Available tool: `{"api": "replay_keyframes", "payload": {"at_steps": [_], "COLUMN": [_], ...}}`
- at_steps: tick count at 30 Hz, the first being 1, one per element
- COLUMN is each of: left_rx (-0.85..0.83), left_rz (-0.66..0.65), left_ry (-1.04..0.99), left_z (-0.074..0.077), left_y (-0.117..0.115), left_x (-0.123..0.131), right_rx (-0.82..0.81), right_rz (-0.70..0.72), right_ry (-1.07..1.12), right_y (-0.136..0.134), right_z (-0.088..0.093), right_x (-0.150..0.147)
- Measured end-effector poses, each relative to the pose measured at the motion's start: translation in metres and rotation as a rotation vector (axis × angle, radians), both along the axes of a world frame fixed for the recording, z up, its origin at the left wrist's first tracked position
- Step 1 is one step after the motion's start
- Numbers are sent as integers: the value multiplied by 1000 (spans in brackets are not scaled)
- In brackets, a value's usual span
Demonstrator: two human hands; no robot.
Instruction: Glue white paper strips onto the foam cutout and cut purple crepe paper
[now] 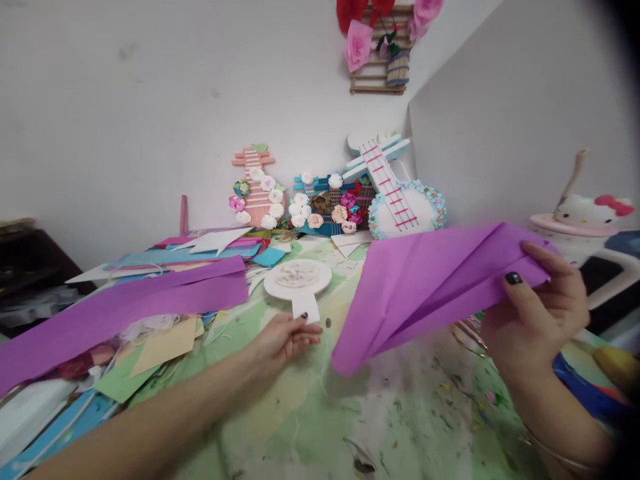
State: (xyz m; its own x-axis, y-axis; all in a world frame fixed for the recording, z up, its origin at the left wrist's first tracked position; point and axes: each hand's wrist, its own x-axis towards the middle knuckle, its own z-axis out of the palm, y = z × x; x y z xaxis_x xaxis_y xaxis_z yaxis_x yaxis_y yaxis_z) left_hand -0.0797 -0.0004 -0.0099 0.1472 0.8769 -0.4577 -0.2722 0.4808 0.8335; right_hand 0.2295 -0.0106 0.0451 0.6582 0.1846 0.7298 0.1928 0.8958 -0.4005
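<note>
My right hand (543, 313) grips a folded sheet of purple paper (410, 293) by its right end, thumb in front. The sheet slants down to the left above the table. My left hand (287, 340) pinches the lower end of a white paddle-shaped cutout (307, 308), with the thumb on its short handle. The cutout's round head has a rough, pale brownish patch in the middle. Another strip of purple paper (185, 290) lies on the paper pile at the left.
Coloured paper sheets (165, 347) and white string cover the table's left side. At the back stand flower-decorated instrument-shaped crafts, one pink (260, 200), one white and blue (407, 207). A cat-figured mug (570, 233) is at the right. Scraps dot the green tablecloth (300, 427).
</note>
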Motion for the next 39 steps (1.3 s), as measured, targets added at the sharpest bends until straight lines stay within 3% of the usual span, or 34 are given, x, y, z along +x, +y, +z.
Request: {"api": "replay_keyframes", "payload": {"at_steps": [4, 8, 12, 13, 15, 18, 20, 22, 25, 28, 34, 39], "left_rx": [-54, -62, -109, -71, 97, 367, 384, 251, 62, 61, 228, 263], "left_rz": [-173, -311, -756, -807, -721, -435, -382, -474, -662, -737, -445, -386], "left_ry": [0, 47, 205, 274, 394, 392, 283, 122, -115, -324, -525, -566], "left_z": [-8, -8, 4, 10, 26, 52, 65, 71, 69, 67, 69, 56], "left_y": [-39, -60, -65, -63, -54, -31, -11, 7, 26, 34, 44, 62], "left_x": [25, 23, 5, 1, -4, -2, 6, 18, 38, 54, 53, 45], "right_rx": [9, -81, -117, -120, -129, -178, -202, -218, -289, -387, -478, -519], "right_rz": [-15, -25, 26, 49, 110, 197, 243, 309, 433, 526, 794, 1001], "right_ry": [1, 4, 8, 12, 18, -13, -61, -125, -251, -396, -557, -660], "right_y": [2, 3, 4, 5, 4, 1, -3, -8, -11, 0, 43, 63], "right_z": [0, -3, -5, -5, -4, 4, 15, 29, 54, 75, 94, 107], "right_x": [6, 10, 13, 13, 13, 7, -1, -13, -32, -50, -77, -103]}}
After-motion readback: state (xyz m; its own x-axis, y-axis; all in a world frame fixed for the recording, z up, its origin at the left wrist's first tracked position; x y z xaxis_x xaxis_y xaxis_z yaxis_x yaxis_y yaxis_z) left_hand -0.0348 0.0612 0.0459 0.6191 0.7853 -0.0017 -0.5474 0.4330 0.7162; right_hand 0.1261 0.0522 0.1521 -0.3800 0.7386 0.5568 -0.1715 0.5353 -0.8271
